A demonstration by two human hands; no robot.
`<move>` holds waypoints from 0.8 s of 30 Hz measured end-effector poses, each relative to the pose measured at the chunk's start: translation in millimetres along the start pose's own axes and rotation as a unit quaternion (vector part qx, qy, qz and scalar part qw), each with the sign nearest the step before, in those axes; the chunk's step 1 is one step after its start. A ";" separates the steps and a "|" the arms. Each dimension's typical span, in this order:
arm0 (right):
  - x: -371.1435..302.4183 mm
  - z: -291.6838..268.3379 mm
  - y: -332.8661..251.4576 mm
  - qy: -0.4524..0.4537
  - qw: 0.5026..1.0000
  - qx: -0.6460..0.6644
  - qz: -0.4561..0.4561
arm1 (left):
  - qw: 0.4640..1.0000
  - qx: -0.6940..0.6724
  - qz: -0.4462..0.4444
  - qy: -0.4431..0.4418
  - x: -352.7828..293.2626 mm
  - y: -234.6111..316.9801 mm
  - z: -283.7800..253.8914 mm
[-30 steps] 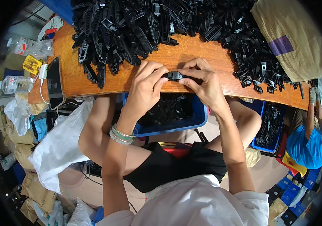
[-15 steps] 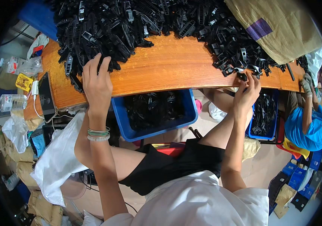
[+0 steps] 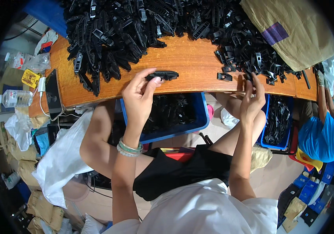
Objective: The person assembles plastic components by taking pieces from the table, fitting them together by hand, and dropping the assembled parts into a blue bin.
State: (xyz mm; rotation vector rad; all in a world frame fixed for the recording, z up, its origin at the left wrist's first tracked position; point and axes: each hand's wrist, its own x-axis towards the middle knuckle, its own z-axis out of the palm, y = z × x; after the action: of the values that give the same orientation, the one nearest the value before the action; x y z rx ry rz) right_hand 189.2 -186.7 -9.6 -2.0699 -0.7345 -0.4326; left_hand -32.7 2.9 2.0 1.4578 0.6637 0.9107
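Observation:
My left hand [image 3: 137,97] pinches a long, slim black plastic part [image 3: 167,75] between thumb and fingers, over the near edge of the wooden table [image 3: 190,54]. Behind it spreads a heap of similar long black parts [image 3: 108,39]. Further right, my right hand [image 3: 252,102] has its fingers closed at the front of a heap of small black clip-like pieces [image 3: 261,52]. A small dark piece [image 3: 248,75] shows at its fingertips, partly hidden by them. Just left of that hand, a loose small black clip [image 3: 224,76] lies on the wood.
Under the table edge stands a blue bin [image 3: 161,135] of black parts, with another blue bin [image 3: 274,146] further right. A tan sack [image 3: 295,35] covers the right heap's back. Bottles [image 3: 16,98] and a phone [image 3: 52,93] lie left. A co-worker in blue [image 3: 321,136] sits far right.
My left hand has drawn back from the long-part heap toward the right, now with a long black part. My right hand stays near the small pieces, several of which have shifted forward.

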 end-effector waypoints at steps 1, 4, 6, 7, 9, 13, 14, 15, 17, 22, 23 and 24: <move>1.6 -0.3 -2.2 0.029 0.998 0.042 -0.023 | 0.999 -0.004 -0.022 -0.036 0.0 0.2 -3.5; -5.7 2.7 -31.4 -0.080 0.960 0.242 0.118 | 0.998 0.023 -0.015 -0.065 2.2 -3.9 -7.9; -5.0 5.5 -55.5 -0.243 0.852 0.403 0.228 | 0.980 0.183 0.038 -0.072 6.5 11.9 -4.4; -7.7 15.2 -67.6 -0.288 0.802 0.452 0.264 | 0.979 0.188 0.038 -0.068 6.5 10.1 -8.1; -3.8 27.9 -87.0 -0.373 0.793 0.430 0.217 | 0.936 0.288 0.188 -0.078 11.3 4.0 -9.8; -0.6 48.4 -94.0 -0.413 0.846 0.336 0.030 | 0.930 0.311 0.174 -0.092 9.7 3.7 -12.2; -0.6 51.1 -92.7 -0.417 0.844 0.334 0.043 | 0.930 0.311 0.172 -0.091 10.3 3.9 -13.0; -0.2 53.2 -91.5 -0.420 0.843 0.333 0.056 | 0.930 0.311 0.172 -0.095 11.2 4.4 -13.7; 6.2 50.9 -94.0 -0.408 0.877 0.254 -0.009 | 0.931 0.309 0.168 -0.100 11.3 4.7 -14.4; 6.7 53.0 -91.4 -0.439 0.794 0.382 0.176 | 0.929 0.315 0.167 -0.097 12.4 3.3 -15.3; 6.6 53.4 -90.8 -0.441 0.793 0.382 0.177 | 0.930 0.315 0.165 -0.096 12.9 3.4 -15.7; 6.5 54.2 -90.3 -0.442 0.811 0.353 0.152 | 0.929 0.315 0.166 -0.099 13.6 3.7 -16.2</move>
State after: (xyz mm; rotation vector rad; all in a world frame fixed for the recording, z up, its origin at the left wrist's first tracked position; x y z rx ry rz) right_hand 137.9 -99.4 20.0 -1.5251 -0.8712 0.9430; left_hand -39.6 22.6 7.0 2.2598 0.5932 0.8214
